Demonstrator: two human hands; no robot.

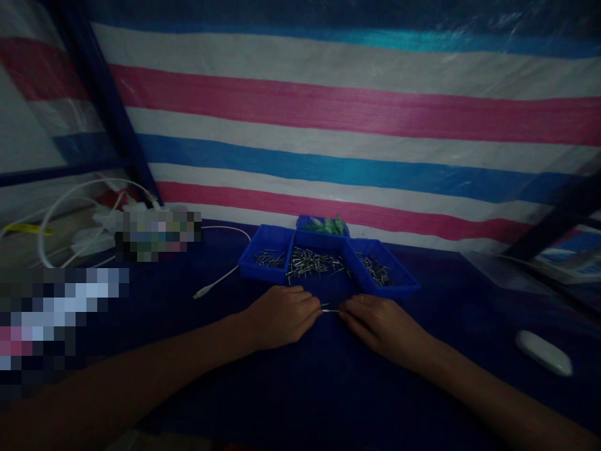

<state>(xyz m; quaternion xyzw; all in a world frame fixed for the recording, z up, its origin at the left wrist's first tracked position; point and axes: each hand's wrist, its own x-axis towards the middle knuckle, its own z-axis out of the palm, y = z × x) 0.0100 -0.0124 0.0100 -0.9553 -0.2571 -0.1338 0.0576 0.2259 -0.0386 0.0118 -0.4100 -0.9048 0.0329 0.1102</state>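
Between my two hands runs a thin, shiny metal rod (330,311), level and just above or on the dark blue tabletop. Its left end is pinched in the fingertips of my left hand (286,316), and its right end in those of my right hand (380,319). The fingers hide both ends, so its exact kind is unclear. Just beyond the hands lies a loose pile of similar small metal pieces (310,262). More of them lie in the left blue bin (263,270) and the right blue bin (399,289).
Behind the pile a third blue bin (322,238) holds green items (331,225). A white cable (220,279) lies at the left, near a blurred-out cluster. At the right rests a white rounded object (544,352). A striped sheet (352,119) hangs behind the table.
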